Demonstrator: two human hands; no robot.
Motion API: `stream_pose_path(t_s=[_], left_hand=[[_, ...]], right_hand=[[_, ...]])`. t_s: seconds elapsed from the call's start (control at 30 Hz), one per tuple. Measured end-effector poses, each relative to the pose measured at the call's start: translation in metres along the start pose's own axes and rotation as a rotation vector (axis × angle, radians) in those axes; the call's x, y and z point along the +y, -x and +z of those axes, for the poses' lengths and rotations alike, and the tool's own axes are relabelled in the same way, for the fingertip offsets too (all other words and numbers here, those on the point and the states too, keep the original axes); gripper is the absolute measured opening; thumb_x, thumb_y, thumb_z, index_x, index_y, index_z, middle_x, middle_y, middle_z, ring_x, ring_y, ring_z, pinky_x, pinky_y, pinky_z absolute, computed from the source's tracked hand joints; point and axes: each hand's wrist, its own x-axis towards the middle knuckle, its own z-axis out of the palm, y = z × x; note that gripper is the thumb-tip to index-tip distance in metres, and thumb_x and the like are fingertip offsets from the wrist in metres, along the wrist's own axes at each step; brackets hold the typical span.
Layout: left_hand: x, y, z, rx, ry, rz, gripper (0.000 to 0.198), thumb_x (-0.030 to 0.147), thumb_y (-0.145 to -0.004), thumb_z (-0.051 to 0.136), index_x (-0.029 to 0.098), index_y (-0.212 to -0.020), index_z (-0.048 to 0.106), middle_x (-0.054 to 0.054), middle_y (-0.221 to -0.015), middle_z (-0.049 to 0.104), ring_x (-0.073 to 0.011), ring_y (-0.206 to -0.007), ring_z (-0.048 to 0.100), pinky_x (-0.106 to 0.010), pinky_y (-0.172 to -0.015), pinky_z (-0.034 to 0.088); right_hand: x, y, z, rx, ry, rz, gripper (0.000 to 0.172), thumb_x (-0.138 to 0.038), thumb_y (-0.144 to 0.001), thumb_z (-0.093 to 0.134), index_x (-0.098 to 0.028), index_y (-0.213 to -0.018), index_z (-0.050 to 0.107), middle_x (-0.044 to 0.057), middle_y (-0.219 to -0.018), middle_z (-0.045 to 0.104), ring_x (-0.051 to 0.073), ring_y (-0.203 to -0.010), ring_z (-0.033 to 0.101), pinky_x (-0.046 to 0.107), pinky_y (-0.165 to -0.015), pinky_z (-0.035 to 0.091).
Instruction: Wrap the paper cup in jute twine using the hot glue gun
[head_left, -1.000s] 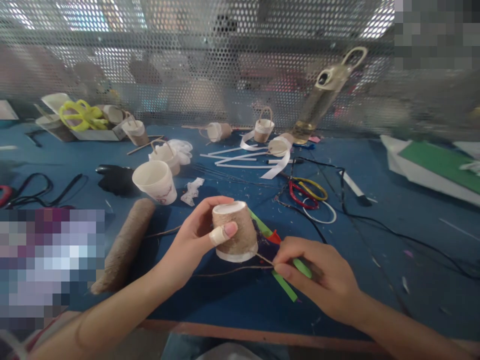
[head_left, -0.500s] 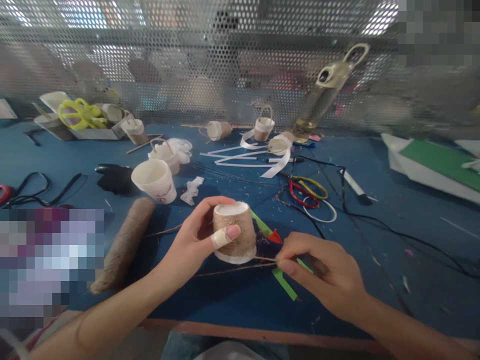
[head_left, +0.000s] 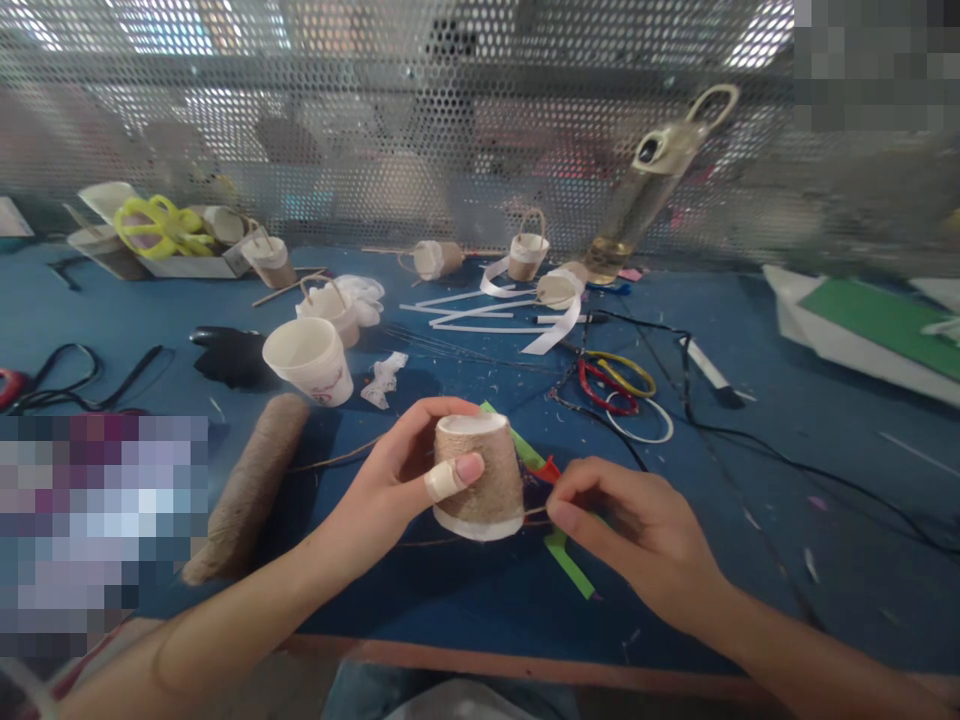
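Observation:
My left hand is closed round a small paper cup wound with brown twine, a bandage on its thumb. A white band shows at the cup's lower edge, and its white end faces up. Beside it, my right hand pinches the twine that runs off the cup's lower right side. The roll of twine lies left of my left forearm, a strand leading from it toward the cup. Behind the right fingers are green strips and a small red piece, partly hidden.
A white paper cup and lace scrap lie beyond my left hand. Several small twine-handled baskets, white strips and a bottle stand or lie toward the perforated screen. A black cable crosses at right.
The cup in my left hand has shifted slightly right and down and turned a little. My right hand has moved slightly left, closer to it, still pinching the twine.

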Motion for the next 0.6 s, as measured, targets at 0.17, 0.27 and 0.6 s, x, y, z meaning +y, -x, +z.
stream_pose_path(t_s=[0.17, 0.27, 0.6], left_hand=[[-0.0011, 0.0002, -0.0005, -0.035, 0.027, 0.008, 0.029, 0.034, -0.085, 0.077, 0.029, -0.111, 0.068, -0.001, -0.104, 0.069, -0.0179, -0.096, 0.062, -0.025, -0.079, 0.048], [-0.0011, 0.0007, -0.0005, -0.043, 0.035, 0.0, 0.03, 0.034, -0.084, 0.077, 0.028, -0.112, 0.069, -0.002, -0.106, 0.07, -0.0195, -0.097, 0.062, -0.026, -0.078, 0.048], [-0.0005, 0.0003, 0.0017, -0.062, 0.026, -0.022, 0.034, 0.037, -0.081, 0.079, 0.025, -0.111, 0.069, -0.004, -0.104, 0.069, -0.021, -0.093, 0.062, -0.03, -0.079, 0.049]], right_hand=[[0.0007, 0.0007, 0.0005, -0.01, -0.008, 0.02, 0.019, -0.029, -0.096, 0.063, -0.021, -0.079, 0.066, -0.002, -0.065, 0.061, 0.011, -0.057, 0.055, 0.022, -0.053, 0.043], [0.0011, 0.0004, 0.0008, -0.017, -0.008, 0.028, 0.02, -0.03, -0.096, 0.062, -0.021, -0.079, 0.066, -0.002, -0.065, 0.061, 0.011, -0.057, 0.055, 0.023, -0.053, 0.043], [0.0006, -0.0018, 0.0026, -0.017, 0.023, 0.015, 0.018, -0.028, -0.096, 0.061, -0.021, -0.08, 0.065, -0.002, -0.065, 0.062, 0.011, -0.056, 0.054, 0.022, -0.052, 0.043]])
